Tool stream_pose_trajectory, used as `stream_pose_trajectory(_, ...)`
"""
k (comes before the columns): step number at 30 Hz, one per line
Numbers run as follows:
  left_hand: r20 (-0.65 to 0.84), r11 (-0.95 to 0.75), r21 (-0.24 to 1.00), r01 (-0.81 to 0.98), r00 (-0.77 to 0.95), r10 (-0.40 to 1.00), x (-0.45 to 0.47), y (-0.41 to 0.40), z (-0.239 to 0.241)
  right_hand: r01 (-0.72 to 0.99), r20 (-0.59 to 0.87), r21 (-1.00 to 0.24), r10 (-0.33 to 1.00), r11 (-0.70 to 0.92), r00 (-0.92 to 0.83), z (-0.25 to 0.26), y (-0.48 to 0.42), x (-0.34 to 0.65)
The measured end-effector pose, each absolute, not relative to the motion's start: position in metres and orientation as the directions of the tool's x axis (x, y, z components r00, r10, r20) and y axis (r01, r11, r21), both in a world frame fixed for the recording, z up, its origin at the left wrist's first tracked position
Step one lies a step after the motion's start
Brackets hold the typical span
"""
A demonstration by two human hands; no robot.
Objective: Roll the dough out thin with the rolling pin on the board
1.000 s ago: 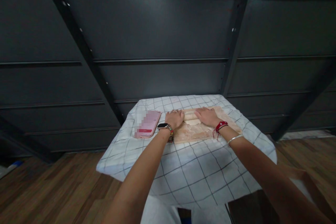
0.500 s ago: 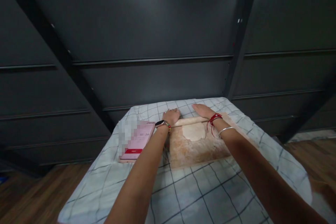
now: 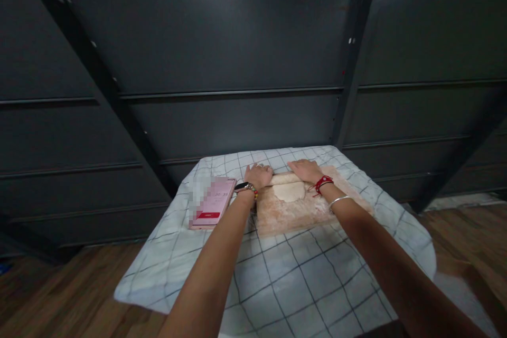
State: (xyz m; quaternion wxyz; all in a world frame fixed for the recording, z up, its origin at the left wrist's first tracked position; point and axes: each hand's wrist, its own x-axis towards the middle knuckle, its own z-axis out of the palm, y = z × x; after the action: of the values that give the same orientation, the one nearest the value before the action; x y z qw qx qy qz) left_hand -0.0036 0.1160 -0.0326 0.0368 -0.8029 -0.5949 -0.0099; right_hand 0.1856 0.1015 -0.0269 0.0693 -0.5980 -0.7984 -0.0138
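Observation:
A pale wooden rolling pin (image 3: 282, 178) lies across the far part of a floured wooden board (image 3: 301, 209). My left hand (image 3: 258, 175) presses on its left end and my right hand (image 3: 304, 170) lies flat on its right end, fingers stretched forward. A flat round of white dough (image 3: 289, 191) sits on the board just nearer to me than the pin, between my wrists. My left wrist carries a watch and a bead band. A red thread and a silver bangle are on my right wrist.
A pink phone (image 3: 214, 208) with a lit screen lies left of the board on the white checked cloth (image 3: 277, 280) that covers the small table. Dark metal panels and slanted beams (image 3: 237, 63) rise right behind the table. Wooden floor (image 3: 51, 296) surrounds it.
My hands and the pin went from over the dough to the far edge of the board, then came slightly back toward me. The dough now shows flatter. The view shifted with my head.

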Motion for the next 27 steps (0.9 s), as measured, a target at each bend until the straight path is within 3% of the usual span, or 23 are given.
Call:
stream_pose_trajectory(13, 0.006, -0.292, 0.036, 0.956, 0.292, 0.957, -0.003, 0.010, -0.020, 0.938, 0.371, -0.041, 0.877, 0.344, -0.305, -0.054, 0.004, 0.195)
stream_pose_trajectory(18, 0.022, -0.274, 0.033, 0.961, 0.274, 0.962, -0.001, 0.012, -0.023, 0.919, 0.253, -0.072, 0.898, 0.388, -0.359, -0.043, 0.015, 0.199)
stream_pose_trajectory(27, 0.068, -0.245, 0.020, 0.969, 0.243, 0.968, 0.002, 0.088, -0.026, 0.955, 0.098, -0.058, 0.954, 0.291, -0.285, -0.029, 0.093, 0.187)
